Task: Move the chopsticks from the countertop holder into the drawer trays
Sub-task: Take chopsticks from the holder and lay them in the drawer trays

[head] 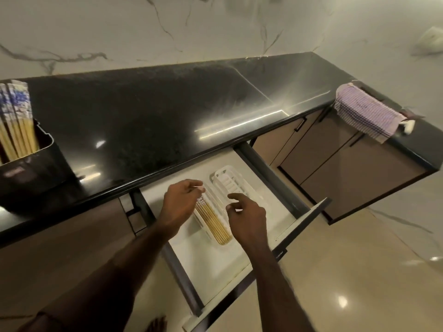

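A black holder [36, 168] stands on the countertop at the far left, with several yellow chopsticks [16, 121] with blue-white tops upright in it. Below the counter a white drawer [211, 267] is pulled out. Two white trays lie inside: the left tray [221, 240] holds several chopsticks [213, 221], and the right tray [227, 180] looks bare. My left hand [179, 202] hovers over the left tray, fingers pinched on a thin chopstick end. My right hand [247, 214] is beside it over the right tray, fingers loosely curled, holding nothing.
The black countertop [155, 116] runs left to right under a marble wall. A striped purple cloth [364, 116] hangs over the counter's right end. Brown cabinet doors [335, 159] are to the right of the drawer, with a glossy floor below.
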